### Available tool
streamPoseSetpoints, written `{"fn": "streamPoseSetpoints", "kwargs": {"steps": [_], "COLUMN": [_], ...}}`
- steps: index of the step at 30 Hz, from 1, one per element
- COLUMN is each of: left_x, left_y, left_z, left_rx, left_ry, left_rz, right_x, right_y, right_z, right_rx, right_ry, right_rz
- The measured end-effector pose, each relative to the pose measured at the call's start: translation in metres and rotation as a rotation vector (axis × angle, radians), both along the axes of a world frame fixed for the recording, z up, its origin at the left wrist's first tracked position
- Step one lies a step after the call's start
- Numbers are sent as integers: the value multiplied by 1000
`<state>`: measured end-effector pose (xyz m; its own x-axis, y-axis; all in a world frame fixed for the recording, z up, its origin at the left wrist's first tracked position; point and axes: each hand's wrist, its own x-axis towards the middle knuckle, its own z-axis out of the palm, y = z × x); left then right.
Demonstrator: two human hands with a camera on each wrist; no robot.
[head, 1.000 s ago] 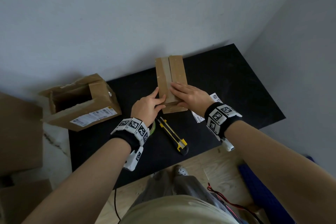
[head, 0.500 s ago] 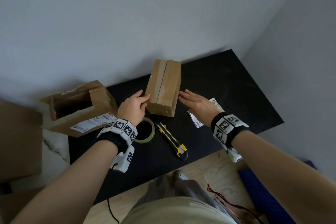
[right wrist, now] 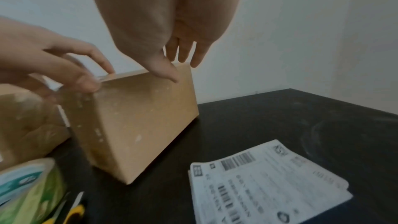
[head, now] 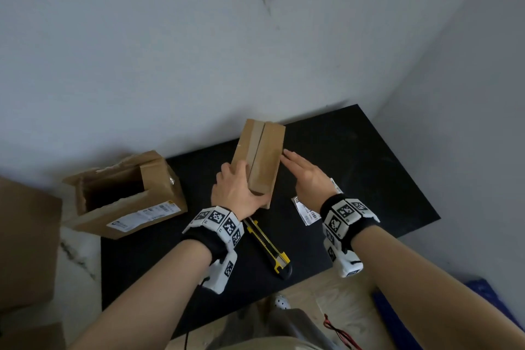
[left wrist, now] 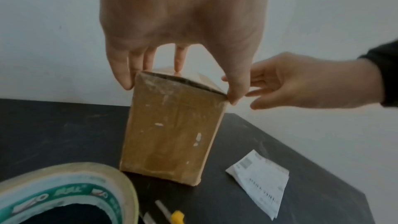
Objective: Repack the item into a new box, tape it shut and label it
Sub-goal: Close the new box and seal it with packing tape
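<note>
The new box (head: 260, 160) stands on the black bench (head: 355, 167), near the wall. Its top flaps are shut and a strip of tape runs along the seam, so the packing and taping look mostly done. No label can be seen on the box. The labels (right wrist: 264, 180) lie flat on the bench just beside it, so the sticking is likely still left to do.

The left hand (head: 235, 193) holds the near end of the box, with thumb and fingers (left wrist: 120, 74) curled over its top edge. The right hand (head: 305, 176) is flat beside the box, its fingers straight and close together; whether they touch it is hard to tell.

The item inside cannot be seen. The tape roll (left wrist: 64, 193) and the yellow knife (head: 268, 247) are cut off in the wrist views, which are blurry. The old torn box (head: 125, 196) sits open to the left
</note>
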<state>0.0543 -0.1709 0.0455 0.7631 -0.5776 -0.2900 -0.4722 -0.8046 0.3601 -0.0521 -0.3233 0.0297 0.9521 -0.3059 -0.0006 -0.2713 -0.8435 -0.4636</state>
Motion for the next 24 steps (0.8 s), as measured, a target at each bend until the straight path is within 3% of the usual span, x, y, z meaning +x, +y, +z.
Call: {"fn": "streamPoseSetpoints", "kwargs": {"steps": [6,10,15,22,24], "left_x": [34,56,65,28,15], "left_y": [15,24,22,34,35], "left_z": [2,6,11,-2,-1], "left_rx": [54,91,99,-405,-440], "left_ry": [56,-32,-70,-283,-215], "left_rz": [-179,-335,-378,-175,-144], "right_x": [12,31,51,52,51], "right_y": [-20,-26,-30,-29,-27], "right_z": [26,33,33,34,32], "right_rx": [-52,-102,-90,-12,-34], "right_ry": [146,299,435,427,411], "right_rz": [-28,29,68,56,37]}}
